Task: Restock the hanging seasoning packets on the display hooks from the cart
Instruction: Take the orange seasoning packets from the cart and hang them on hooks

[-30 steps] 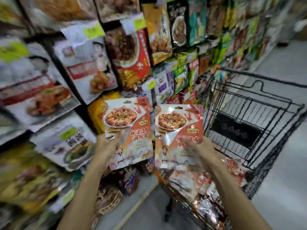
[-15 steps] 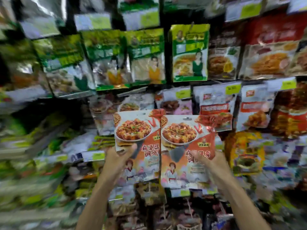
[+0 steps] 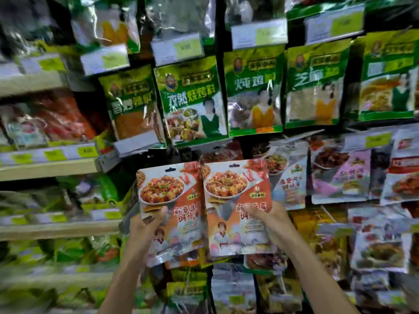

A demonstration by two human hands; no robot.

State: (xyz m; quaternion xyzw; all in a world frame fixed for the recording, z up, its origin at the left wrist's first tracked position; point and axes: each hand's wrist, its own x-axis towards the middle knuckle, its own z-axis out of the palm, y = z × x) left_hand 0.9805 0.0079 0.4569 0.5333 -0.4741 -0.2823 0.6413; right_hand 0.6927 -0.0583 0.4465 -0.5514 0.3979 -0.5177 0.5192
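Two matching orange-and-white seasoning packets with a tofu-dish picture are held up side by side before the display. My left hand (image 3: 145, 230) grips the left packet (image 3: 172, 211) at its lower left edge. My right hand (image 3: 269, 220) grips the right packet (image 3: 235, 205) at its right side. Each packet has a dark hang slot at its top edge. The packets sit just below a row of green hanging packets (image 3: 192, 100). The cart is out of view.
Hanging packets fill the wall: green ones above, pink and white ones (image 3: 340, 175) to the right, more below. Price tags (image 3: 176, 48) stick out on the hook ends. Shelves (image 3: 47, 168) with bagged goods run along the left.
The view has swung from the cart to face the display. Both hands have carried the two packets up and nearer to the hooks under the green row.
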